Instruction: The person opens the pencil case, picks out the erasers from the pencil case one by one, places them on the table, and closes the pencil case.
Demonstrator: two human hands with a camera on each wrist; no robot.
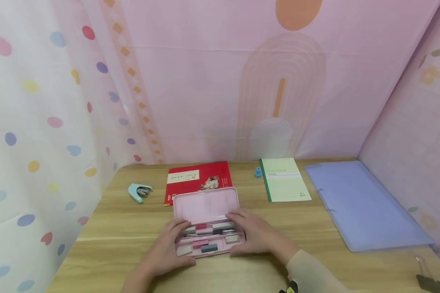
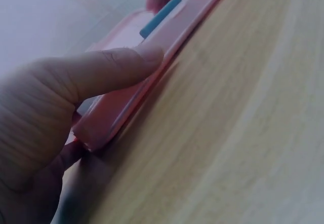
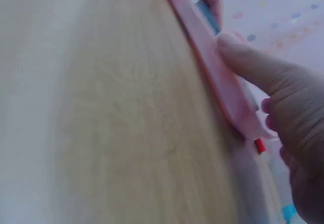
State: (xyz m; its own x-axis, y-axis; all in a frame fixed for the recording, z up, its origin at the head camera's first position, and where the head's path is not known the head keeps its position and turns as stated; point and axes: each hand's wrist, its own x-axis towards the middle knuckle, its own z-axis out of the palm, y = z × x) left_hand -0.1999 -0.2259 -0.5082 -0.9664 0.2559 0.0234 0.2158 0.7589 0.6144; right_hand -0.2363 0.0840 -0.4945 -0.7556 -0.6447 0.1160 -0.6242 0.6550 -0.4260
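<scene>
A pink pencil case (image 1: 205,204) lies on the table with its lid raised toward the back. My left hand (image 1: 165,248) grips its left end, the thumb (image 2: 114,72) along the front edge and the fingers round the side. At the other end my right hand (image 1: 254,232) holds it the same way, with the thumb (image 3: 253,62) at the front wall. Pens (image 1: 223,231) fill the rear compartment. Up front sit a white eraser (image 1: 184,250), a grey-blue block (image 1: 209,247) and another whitish block (image 1: 232,239).
Behind the case lies a red book (image 1: 183,187), partly covered by the lid. A light-blue stapler (image 1: 136,192) is to the left. Toward the right are a small blue object (image 1: 258,172), a pale green notebook (image 1: 286,180), a blue-violet folder (image 1: 366,203) and a black binder clip (image 1: 432,283).
</scene>
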